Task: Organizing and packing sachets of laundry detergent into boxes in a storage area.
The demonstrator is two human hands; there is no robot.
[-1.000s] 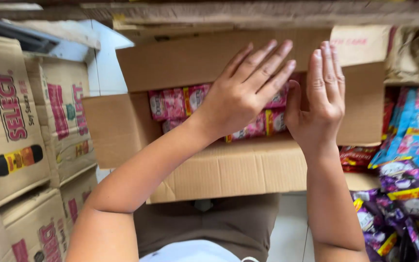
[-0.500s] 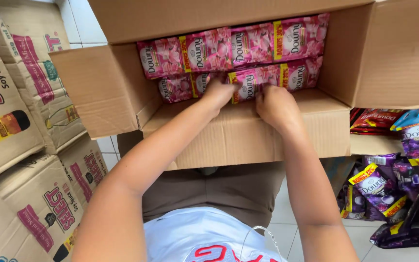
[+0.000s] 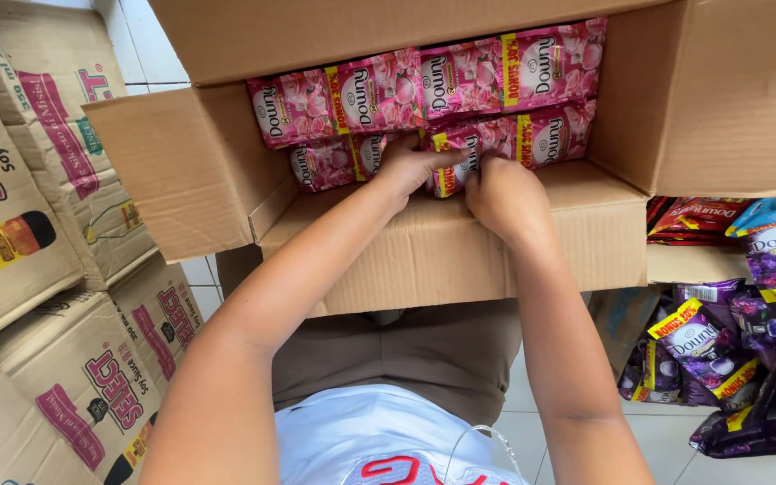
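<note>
Two hands together at the near edge of the pink sachets: left hand (image 3: 410,166) and right hand (image 3: 505,193) side by side, almost touching, both curled down onto the front row. Fingers (image 3: 446,160) of the left bent over the top of one pink sachet (image 3: 455,166), seemingly pinching it; fingers of the right tucked under the knuckles, grip hidden, so cannot tell whether clenched on a packet or just pressing. Sachet directly beneath and just beyond the fingertips, standing upright on edge, long axis running left to right with its row. Left hand slightly nearer to it. Further rows of pink sachets (image 3: 460,81) behind, packed tight in the open cardboard box (image 3: 460,256). Purple sachets (image 3: 747,341) hanging well apart at right; printed cartons (image 3: 38,224) stacked at left.
</note>
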